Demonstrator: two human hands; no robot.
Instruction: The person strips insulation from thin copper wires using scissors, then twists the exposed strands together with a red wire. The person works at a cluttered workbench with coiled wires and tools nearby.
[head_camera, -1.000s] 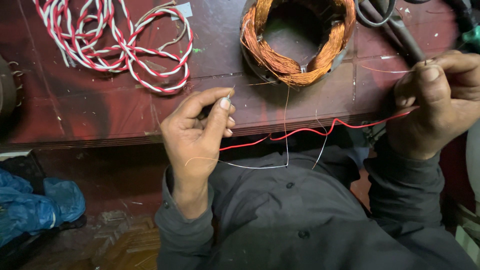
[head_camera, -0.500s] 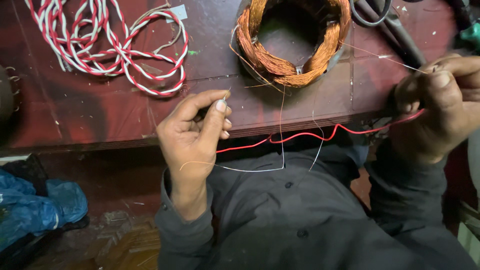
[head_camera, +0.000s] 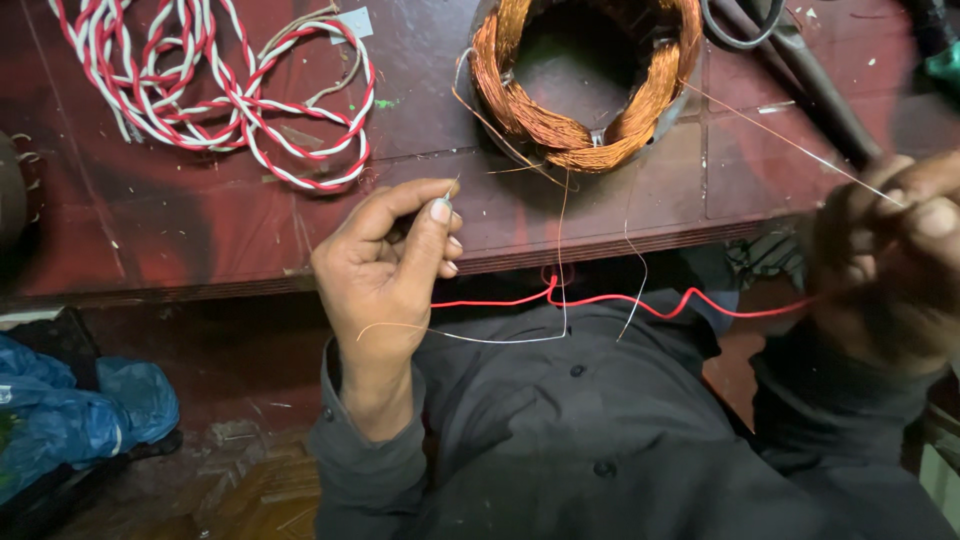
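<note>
Dark red counter (head_camera: 180, 230) across the top, edge toward the body, so work sits within reach of both hands. Grey shirt (head_camera: 600, 440) below, filling the lower middle. Copper winding (head_camera: 585, 80) on the counter at top centre, ring-shaped, loose strands trailing off its near rim over the counter edge. Red-and-white twisted cable (head_camera: 210, 95) looped in a heap at upper left, well apart from the winding. Blue plastic bag (head_camera: 70, 410) down at lower left, partly cut off. Scissors (head_camera: 790, 55) at upper right, handles cropped by the frame. Red wire (head_camera: 620, 300) slack between the hands, below the counter edge. Left hand (head_camera: 390, 270) raised at the counter edge, thumb and forefinger pressed together, pinching a thin pale wire end, probably to keep it steady. Right hand (head_camera: 895, 260) blurred at the right edge, fingers closed on a fine strand (head_camera: 790, 140) stretched taut from the winding; exact grip hard to make out.
</note>
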